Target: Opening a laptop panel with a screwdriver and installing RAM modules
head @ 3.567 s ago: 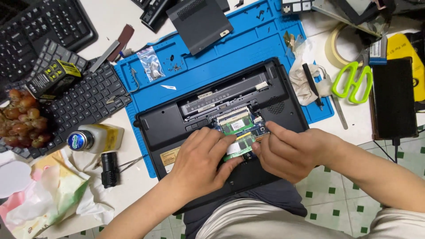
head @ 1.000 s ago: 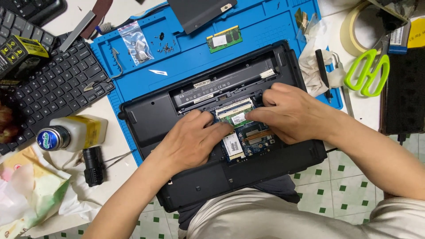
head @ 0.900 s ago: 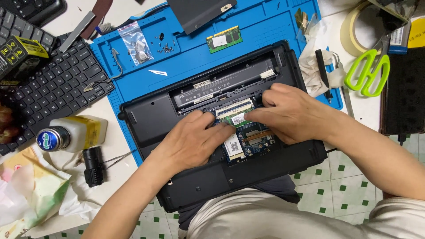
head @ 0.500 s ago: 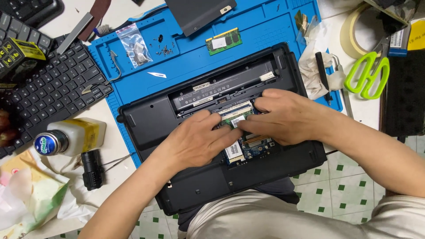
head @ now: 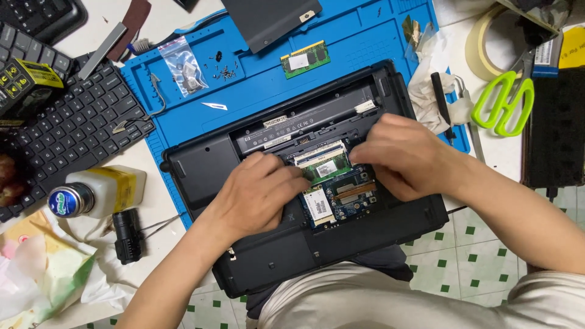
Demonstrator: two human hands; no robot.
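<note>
At the middle of the upturned black laptop base (head: 244,170), both hands pinch the green memory module (head: 326,166), left hand (head: 262,194) at eight o'clock, right hand (head: 402,155) at three o'clock, apparently steadying it level in its slot.

The laptop (head: 256,256) was plain black, sitting on a bright blue mat (head: 365,36). The memory module (head: 326,164) in its open bay was green, same as the spare one (head: 304,59) on the mat. Scissors (head: 503,100) had lime green handles, the bottle (head: 97,192) was yellowish with a blue cap, and the floor (head: 463,268) was pale with little green squares.
</note>
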